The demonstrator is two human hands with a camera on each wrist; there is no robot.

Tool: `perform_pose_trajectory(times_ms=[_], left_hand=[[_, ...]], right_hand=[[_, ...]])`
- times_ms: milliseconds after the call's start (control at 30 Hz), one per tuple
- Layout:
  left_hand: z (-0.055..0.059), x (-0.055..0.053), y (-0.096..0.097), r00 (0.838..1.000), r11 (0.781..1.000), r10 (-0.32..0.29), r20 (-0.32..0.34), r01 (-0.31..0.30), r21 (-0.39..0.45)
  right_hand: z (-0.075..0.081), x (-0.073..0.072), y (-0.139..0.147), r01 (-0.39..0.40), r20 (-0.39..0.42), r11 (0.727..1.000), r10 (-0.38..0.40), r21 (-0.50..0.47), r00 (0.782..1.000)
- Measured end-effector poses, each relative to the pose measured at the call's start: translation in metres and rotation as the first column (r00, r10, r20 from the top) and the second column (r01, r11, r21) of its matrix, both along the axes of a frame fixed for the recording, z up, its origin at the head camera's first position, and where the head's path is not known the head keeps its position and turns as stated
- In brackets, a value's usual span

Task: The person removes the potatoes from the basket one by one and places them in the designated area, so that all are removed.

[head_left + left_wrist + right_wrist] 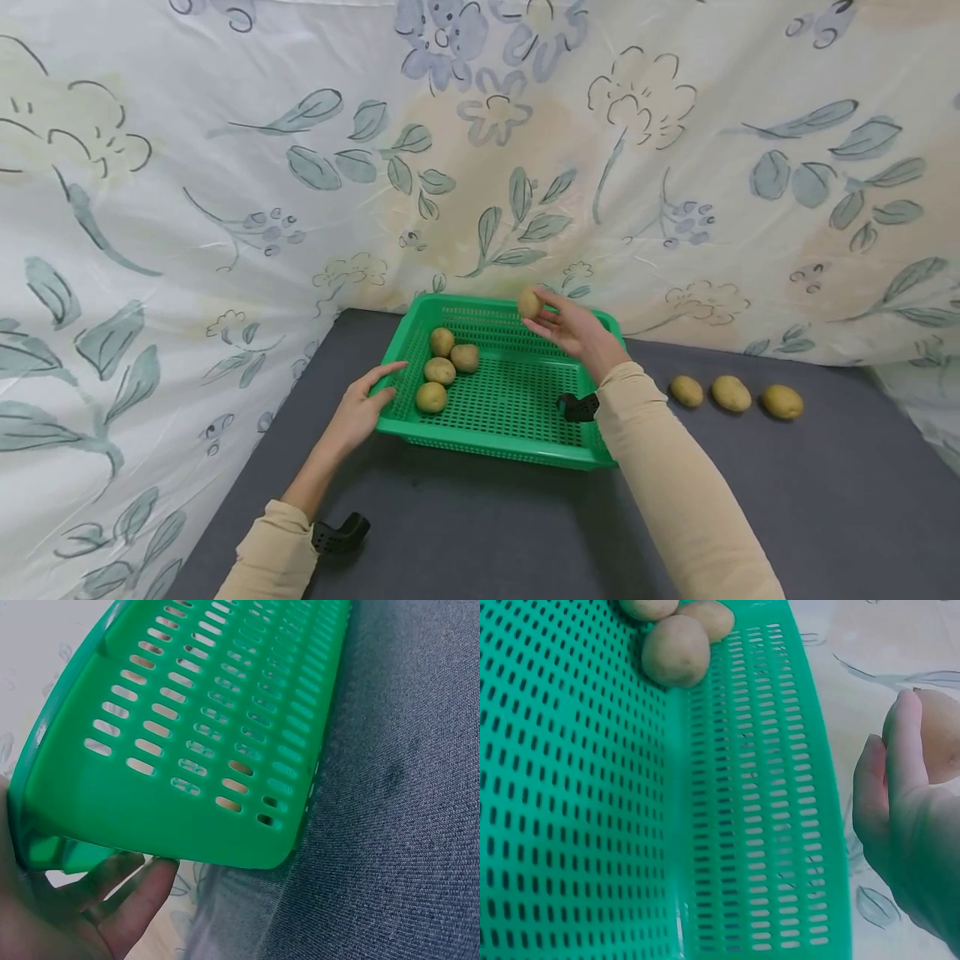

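A green perforated plastic basket sits on the dark tabletop. Several potatoes lie inside it, gathered at its left side. My right hand holds a potato by the fingertips above the basket's back edge; the right wrist view shows the same potato at its right border. With thumb and fingers, my left hand grips the basket's left rim, and in the left wrist view fingers curl under the basket's end wall.
Three more potatoes rest in a row on the tabletop, right of the basket. A floral cloth hangs behind and along the left side of the table. Each wrist wears a black strap-like device.
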State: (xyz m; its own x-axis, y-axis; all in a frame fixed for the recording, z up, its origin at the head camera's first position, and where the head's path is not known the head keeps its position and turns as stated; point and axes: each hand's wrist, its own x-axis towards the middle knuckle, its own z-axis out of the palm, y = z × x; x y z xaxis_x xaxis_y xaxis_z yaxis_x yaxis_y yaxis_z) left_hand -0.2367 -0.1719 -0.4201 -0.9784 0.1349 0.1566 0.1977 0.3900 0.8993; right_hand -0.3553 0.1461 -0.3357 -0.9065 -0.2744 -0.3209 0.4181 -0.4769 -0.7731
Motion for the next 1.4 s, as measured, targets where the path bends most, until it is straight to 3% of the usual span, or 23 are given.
perform_pose_trajectory(times_ms=[267, 833, 1133, 1400], left_hand=[[0.000, -0.002, -0.002, 1.000, 1.000, 0.000, 0.005, 0.000, 0.004], [0.000, 0.000, 0.000, 1.000, 1.000, -0.014, 0.003, 0.014, -0.009], [0.000, 0.001, -0.004, 1.000, 1.000, -0.009, 0.003, 0.009, -0.017], [-0.002, -0.002, -0.002, 1.000, 1.000, -0.017, -0.010, 0.016, -0.023]], right_hand=[[0.011, 0.003, 0.023, 0.023, -0.047, 1.000, -0.024, -0.013, 0.999], [0.019, 0.013, 0.095, 0.060, -0.085, 0.992, -0.069, -0.107, 0.994], [0.021, 0.022, 0.132, 0.091, -0.069, 0.988, -0.100, -0.122, 0.993], [0.012, 0.029, 0.159, 0.127, -0.034, 0.981, -0.134, -0.145, 0.990]])
